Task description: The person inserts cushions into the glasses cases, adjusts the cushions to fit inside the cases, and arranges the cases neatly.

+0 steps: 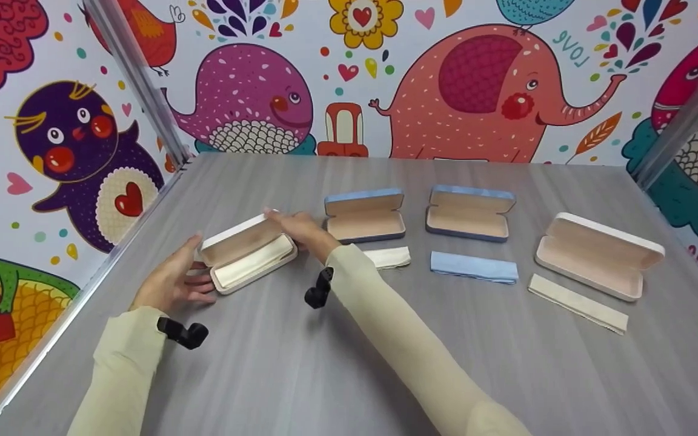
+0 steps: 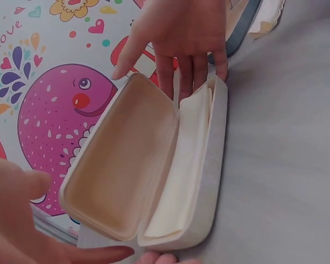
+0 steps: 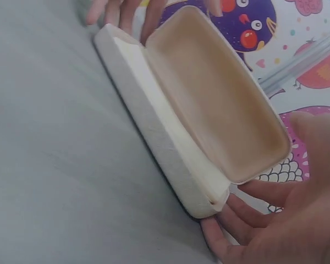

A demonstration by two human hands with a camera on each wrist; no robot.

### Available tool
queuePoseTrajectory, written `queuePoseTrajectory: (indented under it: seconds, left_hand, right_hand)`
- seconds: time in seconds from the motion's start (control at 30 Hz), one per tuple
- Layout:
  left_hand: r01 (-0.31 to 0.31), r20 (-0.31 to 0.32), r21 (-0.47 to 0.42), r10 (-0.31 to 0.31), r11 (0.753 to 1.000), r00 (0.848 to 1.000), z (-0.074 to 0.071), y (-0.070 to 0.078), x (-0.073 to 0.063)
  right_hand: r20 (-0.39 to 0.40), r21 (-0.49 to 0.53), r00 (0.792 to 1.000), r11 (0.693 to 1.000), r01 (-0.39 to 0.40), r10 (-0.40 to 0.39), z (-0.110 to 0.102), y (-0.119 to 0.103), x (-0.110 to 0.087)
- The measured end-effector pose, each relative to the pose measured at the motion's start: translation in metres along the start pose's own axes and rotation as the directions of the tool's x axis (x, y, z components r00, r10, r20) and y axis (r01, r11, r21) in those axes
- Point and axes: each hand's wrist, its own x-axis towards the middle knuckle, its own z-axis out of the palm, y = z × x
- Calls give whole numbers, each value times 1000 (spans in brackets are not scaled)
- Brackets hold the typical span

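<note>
An open white eyeglass case (image 1: 241, 242) with a beige lining stands at the left of the table, its lid raised at the back. A folded cream cleaning cloth (image 1: 253, 263) lies lengthwise in its bottom half. At the case's left end is my left hand (image 1: 170, 280), with fingers extended by the lower corner and the thumb pointing up. My right hand (image 1: 305, 231) is at the other end, its fingers touching the end of the case and its thumb near the lid's upper corner. The right wrist view shows the right fingers (image 3: 247, 217) fairly straight against that end.
Two open blue cases (image 1: 365, 227) (image 1: 469, 221) stand right of my right hand. A white cloth (image 1: 392, 257), partly behind my sleeve, and a blue cloth (image 1: 474, 268) lie before them. Farther right are another open white case (image 1: 591, 261) and a cream cloth (image 1: 578, 304).
</note>
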Motion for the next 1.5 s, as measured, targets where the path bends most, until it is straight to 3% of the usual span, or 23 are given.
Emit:
queuePoseTrajectory:
  seconds: [0.23,0.53,0.97,1.27,1.5]
  left_hand:
    - [-20,-11,5,20,1000,1000,2,-1,0]
    - [-47,-48,-21,46,999,998,7,1,1]
    - [-111,-128,35,115,993,985,10,-2,-4]
    - [-136,-111,-51,129,989,985,9,-8,-2]
    - [-208,-183,-81,191,975,964,13,-17,0]
  right_hand:
    - [5,-17,999,999,38,-38,2,-1,-2]
    - [34,30,999,1000,3,-4,-4,-5,-9]
    - [-46,12,991,992,-124,125,-7,-12,-7]
    - [-38,134,999,991,-28,33,-4,-3,-8]
    - [-5,151,999,987,48,-48,-6,6,-8]
